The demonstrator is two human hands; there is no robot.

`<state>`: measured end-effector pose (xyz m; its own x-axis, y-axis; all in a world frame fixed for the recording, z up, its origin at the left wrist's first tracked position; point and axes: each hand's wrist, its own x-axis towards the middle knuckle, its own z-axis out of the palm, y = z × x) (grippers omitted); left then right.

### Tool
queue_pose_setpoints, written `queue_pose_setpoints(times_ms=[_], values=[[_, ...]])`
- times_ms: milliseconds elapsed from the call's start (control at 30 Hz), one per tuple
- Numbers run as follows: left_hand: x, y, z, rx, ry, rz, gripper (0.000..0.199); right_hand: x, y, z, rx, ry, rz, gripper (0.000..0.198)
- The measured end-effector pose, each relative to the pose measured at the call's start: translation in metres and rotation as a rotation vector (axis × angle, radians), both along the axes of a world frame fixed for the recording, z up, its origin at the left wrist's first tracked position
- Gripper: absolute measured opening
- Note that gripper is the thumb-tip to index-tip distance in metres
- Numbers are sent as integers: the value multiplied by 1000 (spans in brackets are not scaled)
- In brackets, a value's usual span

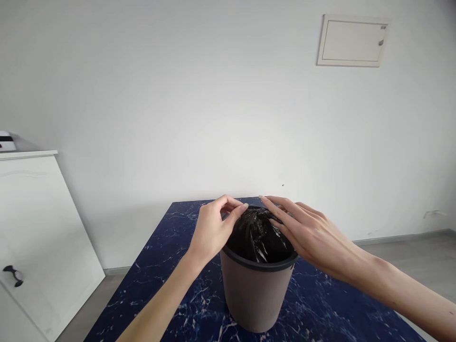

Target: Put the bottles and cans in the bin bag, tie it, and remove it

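A grey-brown trash can with a dark rim stands upright on a table with a blue marble pattern. Inside it sits a shiny black garbage bag, bunched and creased toward the far side. At the far left of the rim, my left hand pinches the bag's edge between thumb and forefinger. My right hand reaches over the right side of the rim, its fingers stretched out and apart, touching the bag. Parts of the far rim are hidden behind both hands.
The blue table meets a white wall at its far edge. To the left is a white cabinet with a dark handle. A panel door is set high in the wall at right.
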<state>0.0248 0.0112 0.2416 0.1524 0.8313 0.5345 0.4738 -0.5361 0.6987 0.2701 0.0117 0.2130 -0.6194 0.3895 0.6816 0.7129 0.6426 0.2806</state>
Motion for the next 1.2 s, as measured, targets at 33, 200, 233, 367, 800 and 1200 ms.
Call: queue_pose_setpoints(times_ms=[33,200,233,367,800,1200], values=[[-3,0,0,6,16,15,22,2,-2,-2,-21,15,2,53],[-22,1,-3,-19,102,75,24,20,-14,-15,-151,95,-20,45],[-26,1,-4,-25,117,79,25,24,-16,-17,-171,110,-20,44],[-35,-1,-6,-67,139,65,30,32,-25,-23,-239,159,21,44],[1,11,14,-220,364,-156,55,25,-26,-21,-341,224,45,34],[-5,7,11,-44,323,-176,28,22,-30,-14,-118,232,43,13]])
